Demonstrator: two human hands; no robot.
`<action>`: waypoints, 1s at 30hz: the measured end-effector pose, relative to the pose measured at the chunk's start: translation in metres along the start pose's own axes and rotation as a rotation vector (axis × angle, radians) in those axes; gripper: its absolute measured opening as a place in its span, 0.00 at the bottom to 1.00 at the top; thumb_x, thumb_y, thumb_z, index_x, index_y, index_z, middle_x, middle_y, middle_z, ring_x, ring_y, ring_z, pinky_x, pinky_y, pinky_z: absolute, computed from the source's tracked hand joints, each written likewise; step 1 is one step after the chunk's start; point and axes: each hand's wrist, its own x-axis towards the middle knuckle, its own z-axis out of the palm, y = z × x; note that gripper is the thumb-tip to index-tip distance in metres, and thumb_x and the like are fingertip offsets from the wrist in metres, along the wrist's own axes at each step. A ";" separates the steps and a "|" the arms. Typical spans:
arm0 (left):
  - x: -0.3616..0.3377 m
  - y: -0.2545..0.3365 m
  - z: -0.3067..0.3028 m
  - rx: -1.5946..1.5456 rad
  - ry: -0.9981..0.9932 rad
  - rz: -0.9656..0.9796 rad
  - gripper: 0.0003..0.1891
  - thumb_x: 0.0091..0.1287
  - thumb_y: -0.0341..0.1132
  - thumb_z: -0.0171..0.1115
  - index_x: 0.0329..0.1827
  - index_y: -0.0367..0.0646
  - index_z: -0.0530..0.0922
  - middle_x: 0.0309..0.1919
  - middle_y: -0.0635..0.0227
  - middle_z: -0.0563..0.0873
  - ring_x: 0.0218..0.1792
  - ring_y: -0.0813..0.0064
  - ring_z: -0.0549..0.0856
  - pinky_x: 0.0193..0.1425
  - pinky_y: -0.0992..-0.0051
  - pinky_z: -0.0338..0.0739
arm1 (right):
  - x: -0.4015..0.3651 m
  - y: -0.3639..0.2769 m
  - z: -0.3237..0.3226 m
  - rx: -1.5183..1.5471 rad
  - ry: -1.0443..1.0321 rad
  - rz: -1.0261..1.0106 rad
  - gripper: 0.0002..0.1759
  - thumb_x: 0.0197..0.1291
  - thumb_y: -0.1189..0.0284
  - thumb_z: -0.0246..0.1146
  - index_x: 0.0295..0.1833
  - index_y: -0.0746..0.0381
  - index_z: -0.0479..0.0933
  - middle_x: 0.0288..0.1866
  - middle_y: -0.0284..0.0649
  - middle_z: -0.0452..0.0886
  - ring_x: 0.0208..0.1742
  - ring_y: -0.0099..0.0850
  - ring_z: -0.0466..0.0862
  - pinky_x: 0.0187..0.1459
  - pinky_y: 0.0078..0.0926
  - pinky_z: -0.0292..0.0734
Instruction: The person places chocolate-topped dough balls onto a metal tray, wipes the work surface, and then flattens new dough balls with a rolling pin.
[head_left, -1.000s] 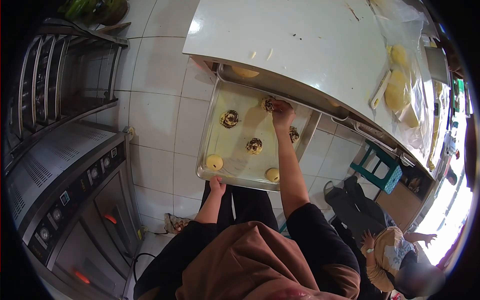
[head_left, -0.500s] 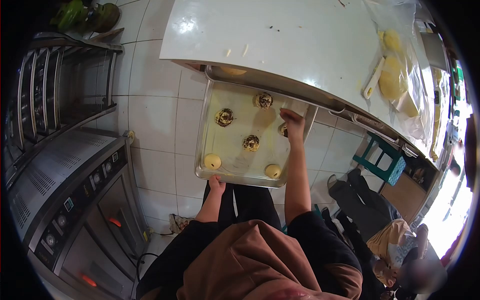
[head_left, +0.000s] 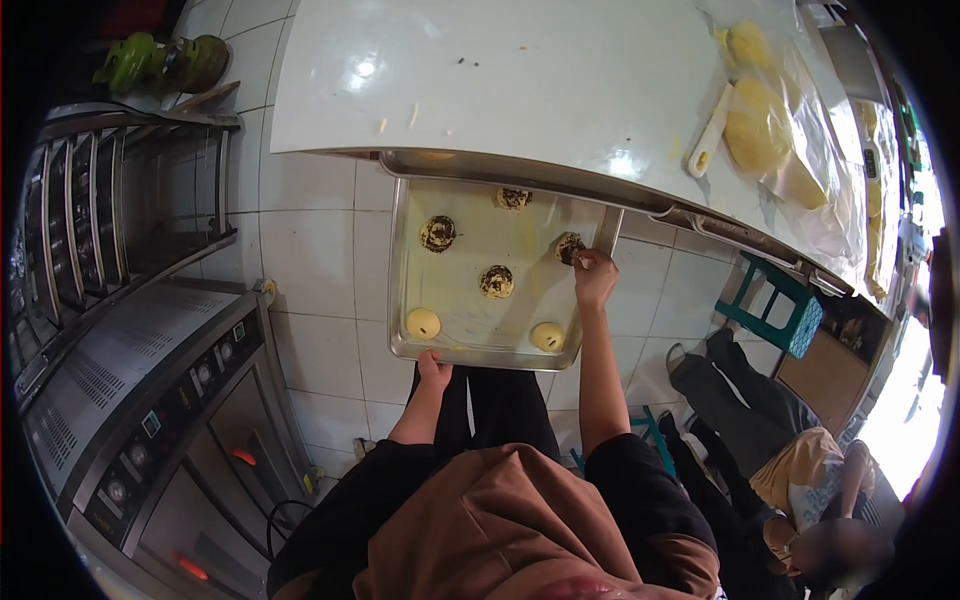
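Dough ball with dark topping (head_left: 568,247): it sits on the tray (head_left: 445,285), close to the right edge, somewhat nearer to the far right corner than to the near right one.
Right hand (head_left: 597,280): by much the nearer of the two hands. It lies over the tray's right edge, fingertips gathered together at the ball's near right side; whether they pinch some topping, I cannot see.
Way from right hand: the ball lies slightly left and farther from the person, just at the fingertips.
Left hand (head_left: 433,372): it grips the near edge of the tray, not far from the near left corner, with the thumb over the rim.
Way from left hand: the ball lies far and to the right, well apart, across the tray.
Long axis: the ball looks round, so I find no long axis in it.
Near corners: one plain ball (head_left: 547,336) is at the right, another plain ball (head_left: 423,323) at the left, just beyond the left hand.
Other topped balls: a middle ball (head_left: 497,282), a left ball (head_left: 438,234) toward the left edge, and a far ball (head_left: 514,198), partly hidden at the far edge.
Table (head_left: 480,80): its near edge runs along the tray's far edge.
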 end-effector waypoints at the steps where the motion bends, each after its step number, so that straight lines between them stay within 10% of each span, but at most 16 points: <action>1: 0.003 0.001 0.001 0.019 -0.024 -0.010 0.06 0.40 0.23 0.47 0.22 0.43 0.66 0.28 0.68 0.75 0.29 0.64 0.77 0.36 0.66 0.76 | 0.003 -0.002 -0.001 -0.065 0.040 -0.061 0.10 0.43 0.78 0.66 0.35 0.60 0.82 0.32 0.43 0.82 0.29 0.37 0.79 0.36 0.28 0.75; 4: 0.000 -0.001 0.019 0.016 -0.062 0.021 0.08 0.41 0.24 0.47 0.26 0.41 0.69 0.31 0.66 0.76 0.33 0.63 0.77 0.40 0.64 0.76 | 0.004 -0.004 -0.009 0.087 0.010 0.078 0.11 0.47 0.78 0.66 0.39 0.62 0.80 0.33 0.37 0.80 0.31 0.30 0.77 0.36 0.25 0.73; 9: -0.003 0.007 0.079 0.082 -0.175 0.024 0.13 0.44 0.24 0.48 0.35 0.39 0.71 0.36 0.63 0.78 0.40 0.61 0.78 0.44 0.62 0.76 | -0.014 0.035 -0.049 1.292 -0.179 0.638 0.12 0.58 0.79 0.59 0.49 0.67 0.74 0.38 0.31 0.77 0.38 0.18 0.74 0.38 0.17 0.71; 16: 0.025 0.024 0.200 0.043 -0.354 0.090 0.09 0.52 0.26 0.48 0.36 0.38 0.71 0.38 0.64 0.78 0.42 0.62 0.78 0.50 0.62 0.74 | -0.090 0.049 -0.103 1.495 -0.157 0.843 0.20 0.62 0.69 0.57 0.59 0.64 0.68 0.54 0.40 0.74 0.52 0.33 0.75 0.54 0.31 0.73; 21: 0.011 0.053 0.256 0.304 -0.268 -0.115 0.32 0.61 0.44 0.57 0.67 0.50 0.55 0.69 0.61 0.52 0.69 0.55 0.56 0.67 0.48 0.51 | -0.123 -0.018 -0.080 1.489 -0.449 0.942 0.26 0.63 0.56 0.52 0.64 0.55 0.65 0.63 0.36 0.69 0.62 0.38 0.69 0.63 0.54 0.60; 24: -0.079 0.052 0.235 0.682 -0.129 0.234 0.36 0.63 0.45 0.53 0.71 0.47 0.50 0.71 0.61 0.50 0.70 0.55 0.53 0.69 0.51 0.50 | -0.133 -0.079 -0.034 1.538 -0.631 1.269 0.23 0.64 0.52 0.49 0.60 0.50 0.70 0.55 0.33 0.75 0.57 0.39 0.72 0.60 0.63 0.59; 26: -0.098 0.046 0.179 0.887 -0.469 0.816 0.36 0.64 0.45 0.51 0.72 0.43 0.49 0.72 0.58 0.51 0.71 0.56 0.53 0.70 0.55 0.49 | -0.148 -0.119 0.011 1.560 -0.792 1.359 0.24 0.63 0.47 0.48 0.56 0.50 0.72 0.49 0.31 0.77 0.54 0.39 0.74 0.59 0.64 0.59; 28: -0.176 0.066 0.143 1.475 -0.805 1.129 0.34 0.65 0.46 0.50 0.71 0.40 0.52 0.70 0.54 0.55 0.72 0.56 0.52 0.72 0.59 0.46 | -0.175 -0.155 0.075 1.820 -1.003 1.073 0.28 0.60 0.42 0.47 0.59 0.47 0.71 0.54 0.33 0.75 0.56 0.39 0.73 0.60 0.67 0.54; 29: -0.139 0.081 0.113 1.297 -0.978 1.396 0.35 0.65 0.47 0.51 0.72 0.41 0.52 0.70 0.53 0.55 0.72 0.55 0.51 0.72 0.54 0.43 | -0.181 -0.177 0.089 1.834 -1.193 0.787 0.32 0.59 0.39 0.46 0.62 0.45 0.68 0.60 0.34 0.71 0.61 0.39 0.68 0.60 0.68 0.51; 30: -0.147 0.113 0.101 1.628 -0.877 1.371 0.36 0.65 0.48 0.51 0.72 0.41 0.51 0.70 0.53 0.54 0.72 0.53 0.50 0.71 0.50 0.40 | -0.181 -0.218 0.060 1.820 -1.364 0.508 0.35 0.58 0.37 0.45 0.65 0.44 0.66 0.65 0.35 0.66 0.65 0.40 0.64 0.61 0.69 0.48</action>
